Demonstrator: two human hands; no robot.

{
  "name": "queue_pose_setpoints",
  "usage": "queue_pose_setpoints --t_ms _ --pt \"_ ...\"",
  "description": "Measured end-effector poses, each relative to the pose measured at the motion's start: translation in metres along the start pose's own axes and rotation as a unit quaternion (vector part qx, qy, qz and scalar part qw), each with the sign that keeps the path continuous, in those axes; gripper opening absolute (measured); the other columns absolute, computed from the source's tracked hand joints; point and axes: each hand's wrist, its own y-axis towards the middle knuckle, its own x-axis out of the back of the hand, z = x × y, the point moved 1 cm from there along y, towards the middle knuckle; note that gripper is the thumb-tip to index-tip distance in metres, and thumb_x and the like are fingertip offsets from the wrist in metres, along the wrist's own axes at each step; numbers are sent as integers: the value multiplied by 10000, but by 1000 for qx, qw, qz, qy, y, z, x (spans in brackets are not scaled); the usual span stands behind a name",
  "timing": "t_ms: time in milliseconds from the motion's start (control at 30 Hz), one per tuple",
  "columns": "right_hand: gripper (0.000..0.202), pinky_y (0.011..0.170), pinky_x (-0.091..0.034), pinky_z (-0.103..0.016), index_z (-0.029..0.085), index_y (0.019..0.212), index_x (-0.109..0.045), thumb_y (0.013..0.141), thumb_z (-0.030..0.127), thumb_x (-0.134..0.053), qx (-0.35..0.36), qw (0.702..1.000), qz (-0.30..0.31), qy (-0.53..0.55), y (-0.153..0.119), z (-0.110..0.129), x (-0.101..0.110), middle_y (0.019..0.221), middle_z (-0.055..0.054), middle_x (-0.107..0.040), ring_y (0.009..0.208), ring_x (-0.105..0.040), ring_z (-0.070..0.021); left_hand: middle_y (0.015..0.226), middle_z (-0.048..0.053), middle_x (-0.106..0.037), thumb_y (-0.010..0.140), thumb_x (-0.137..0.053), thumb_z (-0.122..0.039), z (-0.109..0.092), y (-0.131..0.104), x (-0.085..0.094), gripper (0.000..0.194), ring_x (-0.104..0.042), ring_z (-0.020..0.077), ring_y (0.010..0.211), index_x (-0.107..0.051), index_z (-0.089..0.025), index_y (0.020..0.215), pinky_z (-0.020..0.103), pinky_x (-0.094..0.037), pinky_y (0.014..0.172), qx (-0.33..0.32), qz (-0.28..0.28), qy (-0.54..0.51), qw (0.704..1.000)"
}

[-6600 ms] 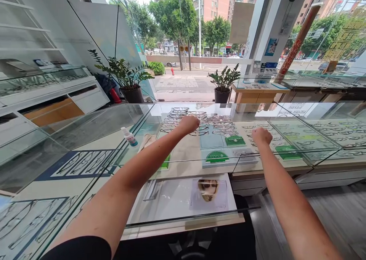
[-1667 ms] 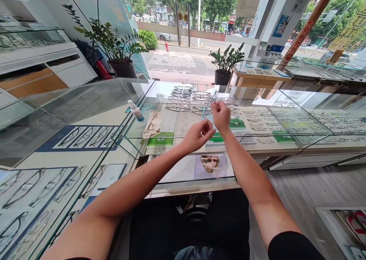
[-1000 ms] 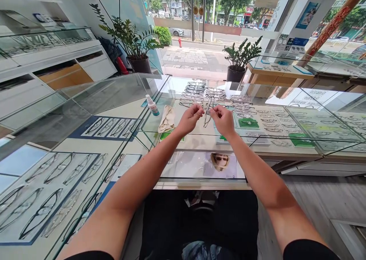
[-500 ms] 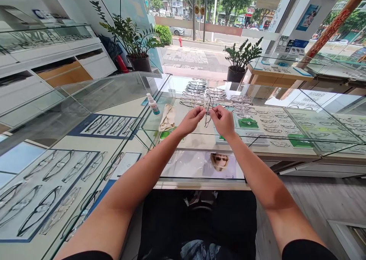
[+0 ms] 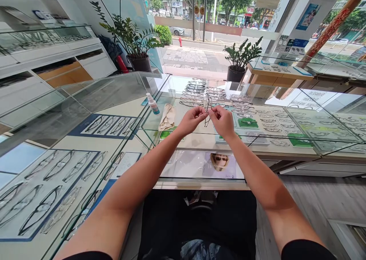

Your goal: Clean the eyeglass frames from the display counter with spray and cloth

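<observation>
Between my two hands, above the glass counter (image 5: 197, 136), a thin dark-framed pair of eyeglasses (image 5: 207, 104) is held on edge, one lens rim up and the other down. My left hand (image 5: 192, 121) pinches it near the middle from the left, thumb against fingers. From the right, my right hand (image 5: 222, 119) is closed on the same frame with thumb and fingertips. The fingertips hide the middle of the frame. A beige cloth (image 5: 167, 117) lies on the glass left of my left hand, and a white spray bottle (image 5: 153, 103) stands beyond it.
Several rows of eyeglasses (image 5: 196, 88) lie beyond my hands. Green cases or cards (image 5: 248, 122) show to the right. A tray of glasses (image 5: 42, 191) is at lower left under glass. Potted plants (image 5: 236, 75) stand by the window. The counter's front edge (image 5: 200, 184) is close to my body.
My left fingers have shifted slightly right along the eyeglasses, closer to my right hand. The eyeglasses have turned a little. The cloth and bottle have not moved.
</observation>
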Motion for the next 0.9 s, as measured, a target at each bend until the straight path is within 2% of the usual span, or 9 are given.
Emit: queue_pose_setpoints --t_ms 300,500,667,800,900 --pt "178 643 -369 -311 248 964 -677 982 425 -666 9 1000 -9 3 0 2 2 613 83 -487 569 -451 -145 791 -7 -500 823 -895 -734 -2 -1 0 595 -404 139 719 -628 -206 875 287 -326 645 -5 -9 11 1000" --pt "139 641 -380 -308 249 965 -678 975 385 -652 26 999 -5 19 -1 1 2 634 77 -501 574 -454 -141 752 -19 -459 799 -908 -730 -4 -1 1 593 -375 139 698 -629 -211 871 286 -305 629 -10 -22 5 1000" --pt "141 632 -364 -312 248 927 -681 971 381 -662 23 999 -10 30 0 0 1 624 79 -480 568 -431 -137 756 -17 -479 801 -902 -733 -7 -1 1 599 -381 137 694 -610 -216 874 281 -312 628 -13 -17 10 1000" --pt "142 633 -362 -315 249 923 -682 970 383 -671 23 999 -7 41 0 -2 1 629 73 -482 579 -439 -141 765 -18 -485 843 -865 -725 -8 -3 1 576 -397 139 691 -593 -220 893 288 -329 634 -19 -12 29 999" --pt "141 628 -358 -315 252 930 -688 970 386 -668 14 999 4 39 1 -4 2 632 67 -490 587 -440 -148 794 -3 -526 907 -809 -676 -8 -5 2 501 -444 153 708 -590 -225 901 303 -363 647 -30 -15 82 996"
